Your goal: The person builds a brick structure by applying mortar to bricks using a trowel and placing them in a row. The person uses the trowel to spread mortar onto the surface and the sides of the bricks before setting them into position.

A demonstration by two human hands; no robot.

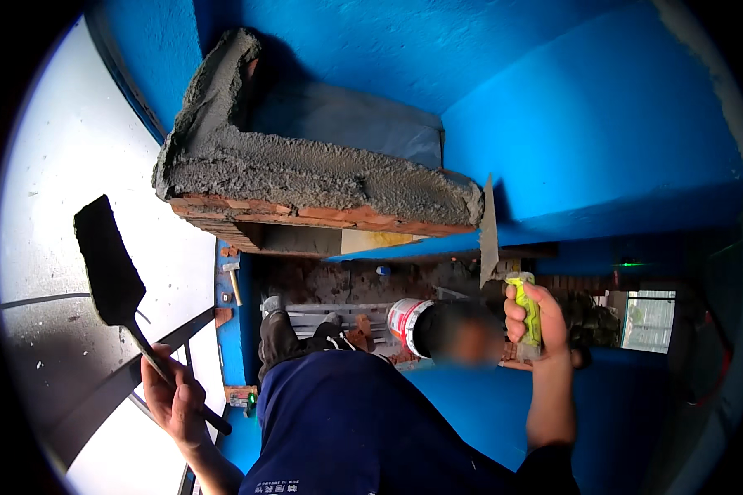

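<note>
My left hand (175,396) is wrapped round the handle of a trowel (107,264), its dark blade raised to the upper left. My right hand (545,318) grips a flat-bladed tool (489,235) by its yellow-green handle; the narrow grey blade points up, close to the right end of the mortar. Its exact kind I cannot make out. Ahead of me, an L-shaped low brick wall (330,216) carries rough wet mortar (297,169) along its top. The trowel in my left hand is apart from the wall.
Blue walls (586,132) enclose the corner behind the brickwork. Below stand a white and red bucket (406,323) and a pale slatted platform (371,312) with broken bricks. A hammer (234,285) lies on a ledge at the left, near the bright window (58,165). A blurred patch hides part of the floor.
</note>
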